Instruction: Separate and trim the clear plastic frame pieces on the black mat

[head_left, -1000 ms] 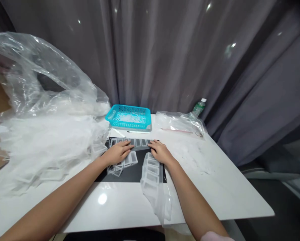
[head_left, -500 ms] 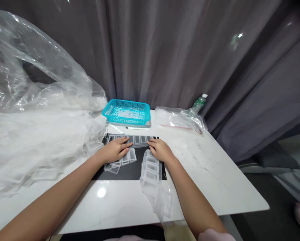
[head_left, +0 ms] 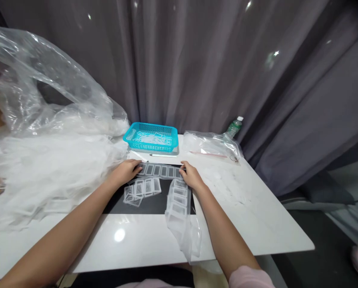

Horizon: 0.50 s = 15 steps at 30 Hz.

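Note:
A clear strip of rectangular frames (head_left: 160,171) lies across the top of a black mat (head_left: 155,205). My left hand (head_left: 125,172) pinches the strip's left end between thumb and fingers. At its right end, my right hand (head_left: 191,174) has the strip between thumb and fingertips. Below it on the mat is a small group of loose clear frames (head_left: 148,187), some overlapping. Another strip (head_left: 179,199) runs down from near my right hand, over the mat's right part and onto the white table.
A blue basket (head_left: 150,149) holding clear pieces stands behind the mat, with a pen (head_left: 163,155) before it. White translucent sheets (head_left: 55,172) and a large plastic bag (head_left: 73,68) fill the left. A flat clear bag (head_left: 209,145) and green bottle (head_left: 235,127) are back right.
My left hand has moved left off the middle of the strip to its end. My right hand has shifted slightly right, to the other end. The camera view has tilted slightly.

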Each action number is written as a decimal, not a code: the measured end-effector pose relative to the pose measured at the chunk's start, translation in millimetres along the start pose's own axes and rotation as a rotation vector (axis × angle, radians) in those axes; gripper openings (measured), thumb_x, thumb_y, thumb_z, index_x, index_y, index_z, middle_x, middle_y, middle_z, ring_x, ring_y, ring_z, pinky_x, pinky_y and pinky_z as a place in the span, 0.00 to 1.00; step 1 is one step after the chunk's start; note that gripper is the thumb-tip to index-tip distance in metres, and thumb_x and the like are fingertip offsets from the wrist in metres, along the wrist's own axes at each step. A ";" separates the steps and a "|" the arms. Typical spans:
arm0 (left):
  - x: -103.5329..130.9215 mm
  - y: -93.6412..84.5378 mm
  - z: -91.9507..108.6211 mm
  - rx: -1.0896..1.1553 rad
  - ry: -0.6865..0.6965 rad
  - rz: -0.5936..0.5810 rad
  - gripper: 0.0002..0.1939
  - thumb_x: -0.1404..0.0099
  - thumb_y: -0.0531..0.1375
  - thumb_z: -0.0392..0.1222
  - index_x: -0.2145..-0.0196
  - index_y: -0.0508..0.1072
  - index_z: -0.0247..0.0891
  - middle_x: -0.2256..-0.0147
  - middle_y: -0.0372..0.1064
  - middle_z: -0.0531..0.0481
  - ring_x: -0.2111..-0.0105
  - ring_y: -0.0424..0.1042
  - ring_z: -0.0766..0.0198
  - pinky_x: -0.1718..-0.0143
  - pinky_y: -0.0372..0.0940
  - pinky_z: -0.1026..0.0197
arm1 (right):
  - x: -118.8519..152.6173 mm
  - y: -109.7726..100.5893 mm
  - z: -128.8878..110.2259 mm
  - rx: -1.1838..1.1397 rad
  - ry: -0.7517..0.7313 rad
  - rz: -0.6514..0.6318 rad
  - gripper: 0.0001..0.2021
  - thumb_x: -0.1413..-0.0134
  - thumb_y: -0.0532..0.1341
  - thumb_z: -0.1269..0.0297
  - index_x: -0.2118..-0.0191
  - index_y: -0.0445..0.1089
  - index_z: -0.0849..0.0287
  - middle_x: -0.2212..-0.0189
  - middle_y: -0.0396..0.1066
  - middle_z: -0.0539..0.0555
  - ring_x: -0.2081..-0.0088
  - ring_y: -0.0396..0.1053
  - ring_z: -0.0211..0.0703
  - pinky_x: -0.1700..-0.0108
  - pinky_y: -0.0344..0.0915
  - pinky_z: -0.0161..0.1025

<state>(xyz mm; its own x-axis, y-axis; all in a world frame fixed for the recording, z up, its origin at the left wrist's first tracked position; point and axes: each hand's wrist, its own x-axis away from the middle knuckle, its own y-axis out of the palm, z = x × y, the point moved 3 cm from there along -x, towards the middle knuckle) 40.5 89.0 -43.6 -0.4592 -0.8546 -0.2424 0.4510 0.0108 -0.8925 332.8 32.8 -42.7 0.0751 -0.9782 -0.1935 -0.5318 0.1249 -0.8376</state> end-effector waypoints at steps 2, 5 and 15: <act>1.7 -4.7 4.0 0.029 -0.005 -0.002 0.17 0.40 0.53 0.51 0.62 0.74 0.38 0.66 0.73 0.43 0.64 0.72 0.53 0.58 0.65 0.55 | 2.4 -2.5 -3.0 0.018 -0.024 -0.028 0.16 0.44 0.57 0.69 0.49 0.66 0.60 0.63 0.74 0.55 0.60 0.70 0.42 0.56 0.63 0.36; 0.7 -14.0 12.5 0.092 -0.008 0.042 0.13 0.44 0.56 0.50 0.72 0.72 0.38 0.70 0.70 0.44 0.65 0.71 0.54 0.58 0.64 0.54 | 2.3 -12.4 -8.8 0.054 -0.059 -0.031 0.08 0.44 0.57 0.70 0.63 0.73 0.60 0.66 0.74 0.56 0.61 0.70 0.42 0.56 0.62 0.35; -58.6 -113.3 54.5 0.479 -0.099 0.396 0.09 0.33 0.46 0.46 0.67 0.57 0.39 0.70 0.67 0.51 0.75 0.70 0.69 0.73 0.64 0.67 | -51.1 -129.2 -59.4 0.096 -0.110 0.310 0.11 0.38 0.49 0.67 0.59 0.68 0.58 0.66 0.73 0.55 0.63 0.69 0.45 0.58 0.60 0.38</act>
<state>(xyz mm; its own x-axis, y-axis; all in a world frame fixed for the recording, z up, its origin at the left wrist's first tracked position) 58.1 109.6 92.5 -0.1245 -0.8778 -0.4625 0.8757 0.1220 -0.4672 347.6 56.8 105.8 0.0156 -0.8681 -0.4961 -0.4625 0.4336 -0.7734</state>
